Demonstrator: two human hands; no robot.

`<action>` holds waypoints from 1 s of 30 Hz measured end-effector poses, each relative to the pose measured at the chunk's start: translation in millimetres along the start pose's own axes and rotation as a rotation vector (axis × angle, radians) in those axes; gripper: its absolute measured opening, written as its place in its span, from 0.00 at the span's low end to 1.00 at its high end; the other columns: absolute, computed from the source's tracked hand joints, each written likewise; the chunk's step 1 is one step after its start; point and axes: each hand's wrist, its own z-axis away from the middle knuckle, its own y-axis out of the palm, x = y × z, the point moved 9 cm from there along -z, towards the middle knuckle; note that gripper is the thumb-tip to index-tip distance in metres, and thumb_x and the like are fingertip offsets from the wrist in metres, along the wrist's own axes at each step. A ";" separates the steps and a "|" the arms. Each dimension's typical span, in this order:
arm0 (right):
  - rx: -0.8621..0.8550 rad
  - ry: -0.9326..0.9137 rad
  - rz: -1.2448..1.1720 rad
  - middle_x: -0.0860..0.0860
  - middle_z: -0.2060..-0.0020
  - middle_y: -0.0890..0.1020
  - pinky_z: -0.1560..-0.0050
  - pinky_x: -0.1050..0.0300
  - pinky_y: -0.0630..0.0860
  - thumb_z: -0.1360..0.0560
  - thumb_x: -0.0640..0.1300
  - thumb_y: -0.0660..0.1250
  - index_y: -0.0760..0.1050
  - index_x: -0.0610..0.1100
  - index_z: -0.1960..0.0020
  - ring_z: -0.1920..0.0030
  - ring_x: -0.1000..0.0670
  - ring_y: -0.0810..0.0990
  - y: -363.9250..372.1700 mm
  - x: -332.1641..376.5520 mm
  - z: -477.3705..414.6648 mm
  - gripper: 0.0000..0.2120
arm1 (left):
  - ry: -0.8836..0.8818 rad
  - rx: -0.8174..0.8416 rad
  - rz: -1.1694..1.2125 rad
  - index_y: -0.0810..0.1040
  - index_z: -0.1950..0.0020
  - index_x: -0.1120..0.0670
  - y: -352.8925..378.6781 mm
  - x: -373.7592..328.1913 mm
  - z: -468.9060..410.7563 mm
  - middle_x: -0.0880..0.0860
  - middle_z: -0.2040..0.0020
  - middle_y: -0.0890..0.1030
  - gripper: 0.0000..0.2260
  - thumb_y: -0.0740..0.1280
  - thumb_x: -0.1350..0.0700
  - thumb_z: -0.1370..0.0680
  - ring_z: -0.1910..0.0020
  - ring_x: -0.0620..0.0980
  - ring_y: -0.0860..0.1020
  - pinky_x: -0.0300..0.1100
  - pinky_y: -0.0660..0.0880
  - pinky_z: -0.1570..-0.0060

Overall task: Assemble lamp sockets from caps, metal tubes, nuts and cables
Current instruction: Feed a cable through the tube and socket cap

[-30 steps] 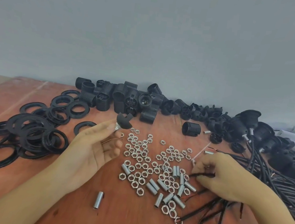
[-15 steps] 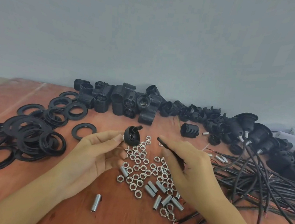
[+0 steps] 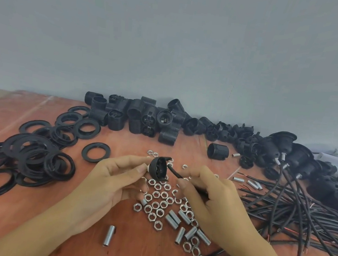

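My left hand (image 3: 112,180) pinches a black socket cap (image 3: 159,168) between thumb and fingertips, its open side turned toward the right. My right hand (image 3: 208,198) pinches a black cable (image 3: 176,174) near its end, and the cable tip sits at the cap's opening. Below both hands lie several loose nuts (image 3: 158,199) and threaded metal tubes (image 3: 183,225) on the red-brown table (image 3: 13,225). One tube (image 3: 108,236) lies apart near my left forearm.
Black rings (image 3: 30,159) are heaped at the left, with one ring (image 3: 96,152) lying alone. Black socket bodies (image 3: 139,118) line the wall. Finished sockets with cables (image 3: 288,155) and a tangle of black cables (image 3: 301,218) fill the right side.
My right hand left the cable pile with a cable and brought its end up to the cap. My left hand turned the cap and lowered it slightly toward the middle.
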 end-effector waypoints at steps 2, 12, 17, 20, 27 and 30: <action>-0.010 -0.012 0.023 0.62 0.64 0.83 0.68 0.72 0.64 0.20 0.54 0.59 0.73 0.56 0.44 0.69 0.66 0.74 -0.3 3.0 -0.1 0.07 | 0.003 -0.013 -0.006 0.85 0.46 0.57 -1.2 0.8 -0.4 0.54 0.59 0.82 0.15 0.70 0.54 0.31 0.66 0.46 0.78 0.38 0.77 0.66; -0.093 -0.040 -0.009 0.56 0.57 0.81 0.59 0.60 0.76 0.22 0.43 0.67 0.82 0.46 0.44 0.57 0.58 0.79 -3.6 6.9 -0.2 0.08 | 0.008 -0.037 -0.052 0.83 0.62 0.58 2.5 -5.4 1.3 0.58 0.70 0.77 0.11 0.62 0.62 0.24 0.76 0.50 0.75 0.38 0.74 0.77; -0.058 -0.107 0.033 0.54 0.56 0.83 0.62 0.52 0.79 0.22 0.47 0.66 0.82 0.48 0.44 0.57 0.53 0.80 6.3 19.8 -0.1 0.10 | -0.009 0.146 -0.226 0.84 0.47 0.55 18.5 1.5 5.0 0.62 0.65 0.80 0.07 0.72 0.58 0.25 0.72 0.56 0.77 0.42 0.77 0.72; 0.091 0.003 -0.075 0.56 0.52 0.82 0.55 0.52 0.81 0.23 0.53 0.61 0.73 0.57 0.42 0.51 0.57 0.81 19.3 15.1 -0.5 0.10 | 0.071 0.071 -0.259 0.85 0.54 0.59 12.5 -3.3 3.3 0.63 0.65 0.82 0.10 0.70 0.54 0.28 0.71 0.56 0.78 0.42 0.76 0.70; -0.053 0.078 0.168 0.66 0.63 0.80 0.66 0.60 0.78 0.24 0.62 0.64 0.80 0.55 0.49 0.65 0.65 0.76 -8.2 -10.2 -0.7 0.13 | 0.153 -0.244 0.160 0.85 0.63 0.57 -39.3 -24.1 -4.0 0.54 0.67 0.79 0.09 0.65 0.57 0.29 0.75 0.45 0.74 0.35 0.75 0.75; -0.051 0.103 0.231 0.69 0.68 0.74 0.69 0.70 0.68 0.22 0.63 0.59 0.79 0.59 0.53 0.68 0.69 0.73 -12.1 -17.4 -0.8 0.13 | 0.155 -0.356 0.293 0.84 0.65 0.53 -57.6 -24.6 -4.8 0.50 0.68 0.77 0.09 0.65 0.55 0.29 0.74 0.42 0.72 0.34 0.73 0.75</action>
